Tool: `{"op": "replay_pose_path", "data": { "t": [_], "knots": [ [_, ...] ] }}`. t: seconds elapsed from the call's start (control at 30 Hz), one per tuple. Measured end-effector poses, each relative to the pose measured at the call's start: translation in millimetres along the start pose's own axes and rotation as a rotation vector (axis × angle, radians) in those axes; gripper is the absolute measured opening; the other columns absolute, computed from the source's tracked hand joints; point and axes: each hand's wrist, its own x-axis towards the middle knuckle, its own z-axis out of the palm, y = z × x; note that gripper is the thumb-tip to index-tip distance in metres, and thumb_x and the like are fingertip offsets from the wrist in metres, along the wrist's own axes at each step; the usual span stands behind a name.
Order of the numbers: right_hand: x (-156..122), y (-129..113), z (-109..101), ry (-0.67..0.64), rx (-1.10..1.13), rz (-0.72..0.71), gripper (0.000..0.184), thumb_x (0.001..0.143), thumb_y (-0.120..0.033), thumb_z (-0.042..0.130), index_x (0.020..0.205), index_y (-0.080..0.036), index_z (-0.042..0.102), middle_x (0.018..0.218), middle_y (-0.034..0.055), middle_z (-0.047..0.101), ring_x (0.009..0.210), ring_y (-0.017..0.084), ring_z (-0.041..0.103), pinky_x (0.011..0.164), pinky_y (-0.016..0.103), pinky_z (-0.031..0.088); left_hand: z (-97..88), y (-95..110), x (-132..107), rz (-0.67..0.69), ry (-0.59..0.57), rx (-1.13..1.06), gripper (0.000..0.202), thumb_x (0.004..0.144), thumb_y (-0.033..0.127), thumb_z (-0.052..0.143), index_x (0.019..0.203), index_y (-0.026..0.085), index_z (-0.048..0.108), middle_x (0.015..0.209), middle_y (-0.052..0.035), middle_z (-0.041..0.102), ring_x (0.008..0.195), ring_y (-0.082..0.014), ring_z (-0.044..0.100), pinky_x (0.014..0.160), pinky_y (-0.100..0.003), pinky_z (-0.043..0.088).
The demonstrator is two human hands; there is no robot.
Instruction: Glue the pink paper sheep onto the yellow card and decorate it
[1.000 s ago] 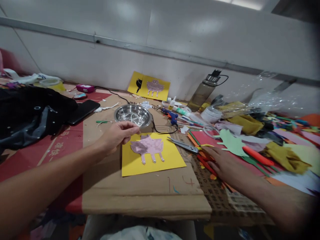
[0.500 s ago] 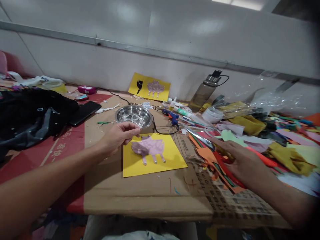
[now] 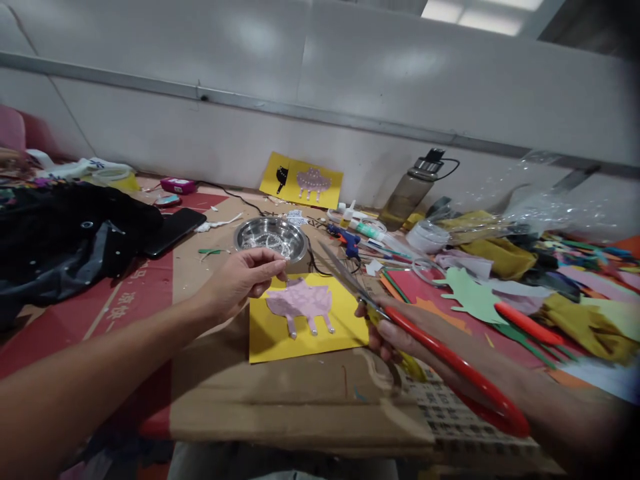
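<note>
My left hand (image 3: 245, 281) is closed in a pinch just in front of a steel bowl (image 3: 271, 240); what its fingertips hold is too small to make out. Below it lies a yellow card (image 3: 305, 347) bearing a pink cut-out shape (image 3: 301, 305) with shiny beads at the ends of its legs. The right hand (image 3: 405, 337) grips a pair of scissors (image 3: 353, 283) with a long red handle, the blades pointing up and left over the card's right part. Clear beaded strands appear to lie in the bowl.
A second decorated yellow card (image 3: 315, 187) leans on the wall. Behind the scissors are a blue glue gun (image 3: 345, 240) and a drink bottle (image 3: 413, 190). Colored scraps, including a green cut-out (image 3: 467, 297), cover the right side. A phone (image 3: 175, 232) and dark cloth (image 3: 75, 233) lie left.
My right hand has lifted the scissors from the scraps on the right and brought them left, beside the card. The left hand stays pinched in nearly the same place.
</note>
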Motion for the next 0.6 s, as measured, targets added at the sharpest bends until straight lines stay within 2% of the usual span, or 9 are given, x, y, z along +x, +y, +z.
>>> {"op": "replay_pose_path", "data": {
  "t": [0.1, 0.17, 0.33, 0.53, 0.6],
  "knots": [
    [3, -15, 3, -0.183, 0.039, 0.032, 0.041, 0.086, -0.058, 0.049, 0.111, -0.030, 0.064, 0.081, 0.0067, 0.068, 0.071, 0.025, 0.066, 0.061, 0.036, 0.055, 1.5, 1, 0, 0.000, -0.012, -0.027, 0.021, 0.070, 0.031, 0.076, 0.074, 0.014, 0.065, 0.066, 0.0009, 0.062, 0.045, -0.0022, 0.035, 0.042, -0.018, 0.021],
    [5, -24, 5, -0.246, 0.070, 0.023, 0.042, 0.086, -0.061, 0.047, 0.107, -0.029, 0.063, 0.086, 0.0065, 0.067, 0.075, 0.024, 0.065, 0.064, 0.035, 0.055, 2.9, 0, 0, -0.006, -0.026, -0.046, 0.020, 0.071, 0.030, 0.076, 0.074, 0.014, 0.064, 0.065, 0.0011, 0.062, 0.045, -0.0017, 0.034, 0.041, -0.018, 0.020],
    [12, -38, 11, -0.301, 0.169, 0.023, 0.045, 0.087, -0.065, 0.040, 0.099, -0.026, 0.060, 0.071, 0.0024, 0.060, 0.062, 0.019, 0.058, 0.056, 0.030, 0.049, 5.5, 0, -1, -0.011, -0.044, -0.038, 0.021, 0.072, 0.031, 0.075, 0.072, 0.013, 0.064, 0.064, 0.0007, 0.062, 0.044, -0.0012, 0.032, 0.041, -0.018, 0.018],
    [16, -39, 15, -0.332, 0.191, -0.040, 0.048, 0.088, -0.067, 0.037, 0.084, -0.023, 0.056, 0.077, 0.0030, 0.058, 0.064, 0.016, 0.053, 0.059, 0.028, 0.049, 6.0, -1, -4, -0.020, -0.056, -0.038, 0.022, 0.073, 0.031, 0.075, 0.075, 0.013, 0.064, 0.064, 0.0009, 0.062, 0.045, -0.0014, 0.034, 0.042, -0.018, 0.018],
    [17, -41, 15, -0.340, 0.185, -0.051, 0.050, 0.088, -0.068, 0.036, 0.086, -0.022, 0.056, 0.077, 0.0029, 0.057, 0.064, 0.015, 0.053, 0.059, 0.027, 0.049, 6.2, -3, -4, -0.017, -0.063, -0.032, 0.022, 0.073, 0.031, 0.075, 0.075, 0.013, 0.064, 0.065, 0.0010, 0.062, 0.045, -0.0015, 0.034, 0.042, -0.018, 0.019]
  ]
}}
